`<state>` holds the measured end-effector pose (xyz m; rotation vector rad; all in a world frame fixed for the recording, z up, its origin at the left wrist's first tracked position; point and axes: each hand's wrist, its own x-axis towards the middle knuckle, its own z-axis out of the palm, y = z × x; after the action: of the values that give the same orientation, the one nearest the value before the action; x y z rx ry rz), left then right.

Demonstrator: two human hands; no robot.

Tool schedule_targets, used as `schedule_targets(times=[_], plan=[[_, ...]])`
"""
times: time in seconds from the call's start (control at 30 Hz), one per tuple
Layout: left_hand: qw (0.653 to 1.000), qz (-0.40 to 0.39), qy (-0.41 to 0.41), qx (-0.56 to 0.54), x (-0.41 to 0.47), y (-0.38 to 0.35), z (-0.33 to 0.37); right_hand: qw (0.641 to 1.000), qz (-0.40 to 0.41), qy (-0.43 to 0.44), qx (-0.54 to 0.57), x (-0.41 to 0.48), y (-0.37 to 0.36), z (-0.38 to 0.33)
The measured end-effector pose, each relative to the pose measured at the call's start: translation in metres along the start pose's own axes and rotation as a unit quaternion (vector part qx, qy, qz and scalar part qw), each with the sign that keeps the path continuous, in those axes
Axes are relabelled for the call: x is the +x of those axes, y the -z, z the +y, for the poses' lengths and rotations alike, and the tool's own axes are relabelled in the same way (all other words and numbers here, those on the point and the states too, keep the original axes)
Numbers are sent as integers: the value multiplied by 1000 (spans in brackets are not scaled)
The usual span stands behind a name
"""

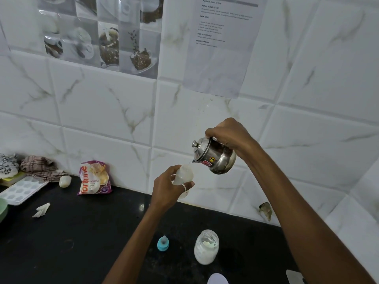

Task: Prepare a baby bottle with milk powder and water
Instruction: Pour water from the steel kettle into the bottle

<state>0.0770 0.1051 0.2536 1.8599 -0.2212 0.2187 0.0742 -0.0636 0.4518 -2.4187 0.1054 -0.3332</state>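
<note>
My left hand [167, 188] holds a translucent baby bottle [184, 174] upright above the black counter [82, 242], its mouth uncovered. My right hand [227, 133] grips a small steel jug [215, 156] with a knobbed lid, tilted left so its spout sits over the bottle's mouth; a thin stream of water runs in. A glass jar of white milk powder [206, 247] stands lidless on the counter below. The bottle's blue teat cap [163, 243] rests left of the jar.
A Fortune flour packet [94, 178] leans on the tiled wall. Further left lie a white ice tray [22, 190], cloths [39, 167], a small white cap [65, 181] and a paper scrap [42, 210]. A green bowl edge [3, 210] shows at far left.
</note>
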Motion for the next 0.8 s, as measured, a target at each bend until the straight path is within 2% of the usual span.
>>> schedule_targets(times=[0.47,0.8], plan=[[1000,7,8,-24,1,1,5,991,0,-46,128,-6,-1,21],[1000,6,2,-24,4,-2,10,959,11,-105,265,-20,0,49]])
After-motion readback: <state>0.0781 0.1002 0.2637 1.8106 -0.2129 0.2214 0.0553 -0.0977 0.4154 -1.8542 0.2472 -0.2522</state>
